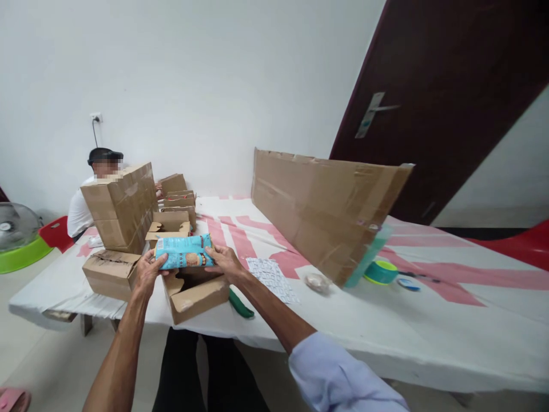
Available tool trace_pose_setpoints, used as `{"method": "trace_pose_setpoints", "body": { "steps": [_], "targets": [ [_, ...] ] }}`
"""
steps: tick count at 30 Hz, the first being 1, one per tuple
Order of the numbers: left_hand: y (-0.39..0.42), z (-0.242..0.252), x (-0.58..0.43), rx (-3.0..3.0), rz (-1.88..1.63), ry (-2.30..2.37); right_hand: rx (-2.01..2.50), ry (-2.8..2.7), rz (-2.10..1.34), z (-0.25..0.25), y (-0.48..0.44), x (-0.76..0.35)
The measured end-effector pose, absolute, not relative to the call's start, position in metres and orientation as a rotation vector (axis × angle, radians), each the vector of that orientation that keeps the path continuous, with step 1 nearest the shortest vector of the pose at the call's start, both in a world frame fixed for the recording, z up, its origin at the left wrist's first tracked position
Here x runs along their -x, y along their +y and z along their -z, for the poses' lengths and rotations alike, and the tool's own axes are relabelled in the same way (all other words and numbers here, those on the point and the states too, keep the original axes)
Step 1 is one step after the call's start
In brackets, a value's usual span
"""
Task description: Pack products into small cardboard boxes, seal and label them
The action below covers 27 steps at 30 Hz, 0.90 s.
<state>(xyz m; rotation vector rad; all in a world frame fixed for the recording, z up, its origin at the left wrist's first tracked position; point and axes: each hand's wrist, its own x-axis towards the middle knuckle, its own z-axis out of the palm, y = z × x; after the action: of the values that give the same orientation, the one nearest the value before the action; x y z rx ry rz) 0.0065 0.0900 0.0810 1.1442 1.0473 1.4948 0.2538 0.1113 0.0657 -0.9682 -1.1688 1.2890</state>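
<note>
A light-blue snack packet [183, 250] with printed pictures is stretched between my two hands. My left hand [148, 269] grips its left end, thumb on the face. At the other end, my right hand [223, 260] has its fingers closed on the packet's edge. Directly below the packet stands an open cardboard box [199, 300], its flaps up and its inside dark; what it contains is hidden. A closed cardboard box [110, 274] sits to the left of my left hand. Beside the open box, on its right, lies a dark green object [241, 303].
Stacked cartons [122, 209] stand at left, with open boxes [178, 200] behind. A person [81, 209] sits beyond the stack. A tall cardboard panel [317, 209] stands at right, near a printed sheet [272, 279], a clear plastic bundle [317, 282] and a green tape roll [381, 272].
</note>
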Motion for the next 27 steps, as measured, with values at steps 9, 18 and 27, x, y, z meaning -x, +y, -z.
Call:
{"method": "trace_pose_setpoints", "body": {
  "steps": [9,18,27],
  "targets": [
    [0.092,-0.134,-0.010,-1.245,-1.606,0.946,0.847,-1.218,-1.166,-0.128,0.111,-0.259],
    [0.075,-0.153,-0.022,-1.276,-1.638,0.906,0.724,-1.330,-1.198,-0.150,0.094,-0.270],
    [0.064,-0.117,0.007,-1.620,-1.232,1.145,0.639,-1.494,-1.220,-0.096,0.032,-0.276]
  ]
}}
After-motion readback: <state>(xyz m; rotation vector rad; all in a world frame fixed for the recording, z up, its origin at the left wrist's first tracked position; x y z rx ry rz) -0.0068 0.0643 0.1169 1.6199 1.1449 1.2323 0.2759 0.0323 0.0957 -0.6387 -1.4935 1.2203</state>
